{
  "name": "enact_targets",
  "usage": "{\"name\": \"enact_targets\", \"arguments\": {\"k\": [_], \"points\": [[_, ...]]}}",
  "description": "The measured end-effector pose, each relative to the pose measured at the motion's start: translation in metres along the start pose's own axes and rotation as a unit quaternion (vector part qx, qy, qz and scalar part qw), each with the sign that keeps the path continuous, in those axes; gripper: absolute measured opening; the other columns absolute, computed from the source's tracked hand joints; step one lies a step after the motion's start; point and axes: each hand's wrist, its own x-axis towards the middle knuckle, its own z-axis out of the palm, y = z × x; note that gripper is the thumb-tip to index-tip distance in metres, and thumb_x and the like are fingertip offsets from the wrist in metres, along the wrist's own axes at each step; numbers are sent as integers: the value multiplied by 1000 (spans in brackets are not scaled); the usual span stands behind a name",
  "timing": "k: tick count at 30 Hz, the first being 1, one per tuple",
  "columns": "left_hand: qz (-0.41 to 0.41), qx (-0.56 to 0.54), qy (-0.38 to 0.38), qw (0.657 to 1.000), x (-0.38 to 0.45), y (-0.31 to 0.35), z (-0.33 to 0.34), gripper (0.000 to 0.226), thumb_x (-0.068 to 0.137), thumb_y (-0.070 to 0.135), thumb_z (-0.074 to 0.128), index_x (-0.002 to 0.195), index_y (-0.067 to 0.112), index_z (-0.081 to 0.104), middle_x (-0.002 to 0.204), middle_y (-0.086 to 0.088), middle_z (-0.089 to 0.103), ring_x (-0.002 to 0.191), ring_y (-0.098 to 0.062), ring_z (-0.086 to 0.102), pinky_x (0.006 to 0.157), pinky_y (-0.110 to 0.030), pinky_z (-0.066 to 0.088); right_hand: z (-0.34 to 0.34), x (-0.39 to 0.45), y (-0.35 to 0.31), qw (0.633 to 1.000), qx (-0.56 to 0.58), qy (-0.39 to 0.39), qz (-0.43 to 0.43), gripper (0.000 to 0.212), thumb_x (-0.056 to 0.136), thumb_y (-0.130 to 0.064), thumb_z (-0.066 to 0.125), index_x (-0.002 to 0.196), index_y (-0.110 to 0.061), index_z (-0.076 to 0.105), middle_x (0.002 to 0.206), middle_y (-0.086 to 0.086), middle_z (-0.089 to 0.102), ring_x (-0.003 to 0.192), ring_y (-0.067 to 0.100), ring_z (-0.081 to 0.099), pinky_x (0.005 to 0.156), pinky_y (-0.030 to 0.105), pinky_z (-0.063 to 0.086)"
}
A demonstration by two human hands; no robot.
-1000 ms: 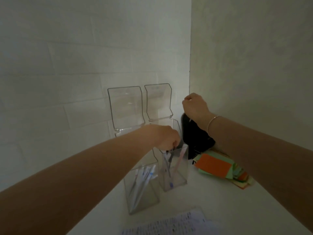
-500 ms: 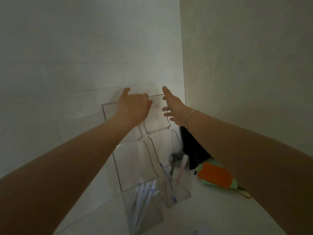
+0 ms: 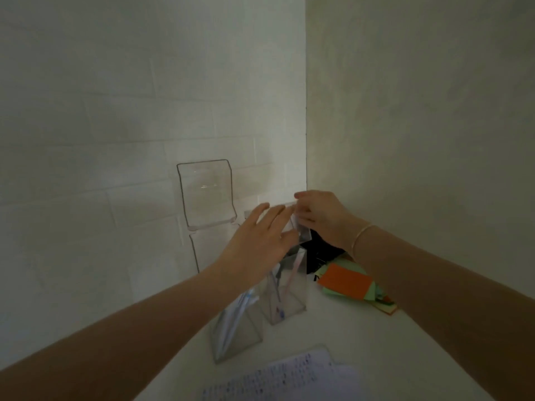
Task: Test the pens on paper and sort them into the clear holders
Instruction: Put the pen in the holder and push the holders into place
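A: The clear holders — the left holder stands on the white table against the wall, with pale pens leaning inside it. Just beside it to the right is the right holder, with a pink pen and a darker one in it.

B: How would they handle?

A: Stiff, thin transparent plastic, I'd judge; light, smooth, probably slippery, and likely to tip since the tall back panels rise well above the small tubs. The left one's back panel is a rounded, glossy sheet resting against the tiled wall.

B: Where would you take hold?

A: Low on the tub walls or at the panel edges, not on the flat faces. The pens look light and rigid; pinch them mid-barrel.

B: And the hands?

A: The left hand is spread, fingers straight, flat against the front of the right holder's upper panel, gripping nothing. The right hand has curled fingers that pinch that panel's top edge by the corner of the walls.

B: Anything further right?

A: A black object behind, a soft-looking stack of orange and green paper, and the scribbled test sheet at the near edge.
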Motion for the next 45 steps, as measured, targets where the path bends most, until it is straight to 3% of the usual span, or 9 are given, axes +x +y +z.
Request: {"name": "enact_targets", "arguments": {"k": [10,14,17,20,23,26,30,37,45], "points": [[2,-65,-83,994,-14,15,-5,37,53,21,78,90,20,73,125,-17,58,115,-30,56,94,-41,46,16,-9,38,995,-50,62,-66,40,85,13,45,120,-4,56,100,12,57,77,18,54,65,20,46],[-99,-118,24,988,-11,-31,-32,30,62,12,76,91,17,67,123,-13,59,108,-30,59,91,-44,46,19,-9,32,980,-151,82,-105,40,88,7,46,126,-3,53,118,17,57,84,19,54,58,7,43],[-334,-179,140,915,-14,-88,-53,30,79,14,64,109,15,58,120,-10,53,106,-28,53,89,-40,43,33,-10,0,959,-191,85,-193,39,94,1,41,131,-5,49,135,15,49,89,15,51,56,-7,33],[-472,-224,105,846,-24,-125,-53,38,90,29,54,126,19,47,126,-13,45,113,-28,49,95,-41,42,68,-9,-40,952,-203,35,-226,40,99,-20,40,137,-10,44,125,12,55,91,13,55,68,-5,35],[-517,-304,-28,800,-30,-135,-45,46,95,45,40,134,21,44,134,-16,45,118,-30,48,104,-39,36,107,-4,-72,966,-199,-47,-160,55,97,-52,35,137,-14,40,134,9,45,125,23,43,98,25,36],[-559,-479,-46,675,-32,-128,-46,54,94,55,33,138,25,40,138,-3,44,121,-24,46,101,-40,40,131,-6,-85,977,-165,-99,-97,73,94,-62,24,143,-9,33,138,12,43,125,26,43,106,33,35],[-566,-592,33,573,-40,-120,-57,36,90,48,51,121,29,57,124,-1,56,106,-18,56,86,-33,49,125,-9,-69,987,-82,-48,-129,39,93,-48,48,110,-14,56,97,4,54,90,20,49,82,29,41],[-444,-639,9,629,-57,-102,-81,20,82,23,67,102,24,69,102,7,68,96,-4,64,96,-32,46,82,-33,-52,991,6,-83,-106,13,80,-12,69,80,-11,56,97,13,61,89,19,57,89,35,52],[-270,-434,-99,854,-83,-83,-71,94,60,47,78,135,55,21,132,13,43,119,3,43,98,-19,33,67,-57,-24,956,-220,-162,-104,47,68,5,74,100,-13,44,98,9,51,86,24,51,70,34,45]]}}
